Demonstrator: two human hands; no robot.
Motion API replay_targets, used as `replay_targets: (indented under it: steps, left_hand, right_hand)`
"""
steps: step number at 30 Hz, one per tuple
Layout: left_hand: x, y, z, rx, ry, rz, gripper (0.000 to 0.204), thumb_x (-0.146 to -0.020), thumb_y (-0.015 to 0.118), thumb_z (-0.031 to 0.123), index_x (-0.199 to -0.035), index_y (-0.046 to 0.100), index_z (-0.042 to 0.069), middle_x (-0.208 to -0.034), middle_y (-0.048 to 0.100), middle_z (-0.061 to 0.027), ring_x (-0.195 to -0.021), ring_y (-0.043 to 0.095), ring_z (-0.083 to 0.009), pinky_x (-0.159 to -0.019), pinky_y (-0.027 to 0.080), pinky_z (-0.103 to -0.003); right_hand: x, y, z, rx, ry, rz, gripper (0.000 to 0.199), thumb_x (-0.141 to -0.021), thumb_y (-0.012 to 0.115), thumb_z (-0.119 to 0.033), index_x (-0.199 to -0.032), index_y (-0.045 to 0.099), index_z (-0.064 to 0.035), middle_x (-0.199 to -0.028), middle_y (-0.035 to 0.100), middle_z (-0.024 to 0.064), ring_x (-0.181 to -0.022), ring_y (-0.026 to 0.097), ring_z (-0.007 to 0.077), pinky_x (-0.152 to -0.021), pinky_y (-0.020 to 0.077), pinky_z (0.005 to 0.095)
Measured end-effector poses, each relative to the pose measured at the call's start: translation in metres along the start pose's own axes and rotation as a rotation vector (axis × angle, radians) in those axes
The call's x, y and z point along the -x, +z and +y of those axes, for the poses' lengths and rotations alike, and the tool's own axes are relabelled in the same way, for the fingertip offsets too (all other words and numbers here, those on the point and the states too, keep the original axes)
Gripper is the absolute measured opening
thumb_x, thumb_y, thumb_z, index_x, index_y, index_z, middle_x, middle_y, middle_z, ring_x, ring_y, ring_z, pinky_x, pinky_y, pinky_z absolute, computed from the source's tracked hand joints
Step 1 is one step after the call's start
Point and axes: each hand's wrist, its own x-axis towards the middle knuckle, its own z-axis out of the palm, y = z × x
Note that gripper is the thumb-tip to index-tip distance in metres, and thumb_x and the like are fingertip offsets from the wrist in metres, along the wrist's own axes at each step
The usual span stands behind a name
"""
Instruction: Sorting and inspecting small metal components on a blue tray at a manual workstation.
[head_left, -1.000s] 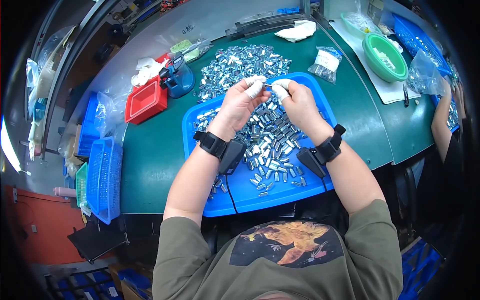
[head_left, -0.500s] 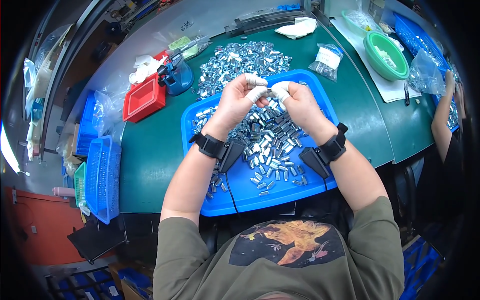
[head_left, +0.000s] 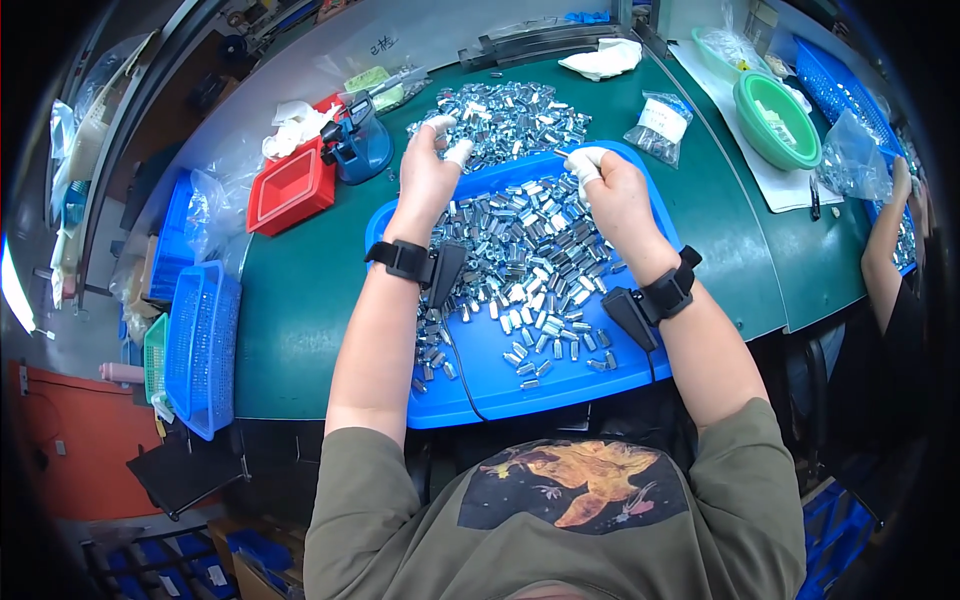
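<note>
A blue tray [head_left: 470, 395] lies before me, holding a large heap of small shiny metal fittings [head_left: 545, 235]. Over its far left edge is my left hand [head_left: 430, 170], thumb and index finger apart, with white covers on the fingertips and nothing visible between them. It is nearest to a second pile of the same fittings [head_left: 510, 120] on the table beyond the tray. My right hand [head_left: 615, 190] is above the tray's far right part, fingers pinched together in white covers. A small tip sticks out of the pinch; what it belongs to is hidden.
A red tray [head_left: 290, 190] and a blue-lidded container [head_left: 360, 145] stand at left, near blue baskets [head_left: 203, 350]. On the green table [head_left: 715, 255] lie a bag of parts [head_left: 658, 127] and a white cloth [head_left: 603, 60]. A green bowl [head_left: 778, 122] and a co-worker's arm [head_left: 885, 225] are at right.
My hands, which met above the tray, have parted. The left moved left and away from me toward the far pile, its fingers opening; the right shifted slightly right, still pinched.
</note>
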Motion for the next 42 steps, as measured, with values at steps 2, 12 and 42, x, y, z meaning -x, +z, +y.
replay_targets:
  steps: [2,12,42]
  left_hand:
    - [0.006,0.001,0.005,-0.237,0.086,0.006,0.032,-0.074,0.066,0.012,-0.104,0.057,0.002,-0.086,0.063,-0.0095,-0.075,0.061,-0.0166,-0.066,0.048,-0.029]
    - [0.018,0.015,0.025,0.393,-0.370,-0.472,0.031,-0.082,0.062,0.013,-0.110,0.055,0.004,-0.093,0.060,-0.0053,-0.075,0.057,-0.0128,-0.068,0.046,-0.024]
    - [0.022,0.039,0.044,0.655,-0.244,-0.356,0.017,-0.086,0.057,0.012,-0.100,0.055,0.003,-0.080,0.060,-0.0035,-0.068,0.056,-0.0081,-0.062,0.046,-0.020]
  right_hand:
    - [0.000,0.001,0.007,0.017,-0.016,0.015,0.016,-0.086,0.054,-0.013,-0.093,0.061,-0.0007,-0.069,0.056,0.0005,-0.058,0.047,0.0058,-0.051,0.0376,0.0224]
    - [0.009,0.009,0.000,0.049,-0.051,-0.046,0.017,-0.085,0.056,-0.013,-0.092,0.060,0.0015,-0.068,0.059,0.0041,-0.059,0.051,0.0090,-0.054,0.0414,0.0246]
    - [0.005,-0.006,-0.011,-0.267,0.079,-0.089,0.016,-0.086,0.047,-0.007,-0.092,0.061,-0.0016,-0.070,0.055,-0.0011,-0.057,0.046,0.0046,-0.050,0.0371,0.0214]
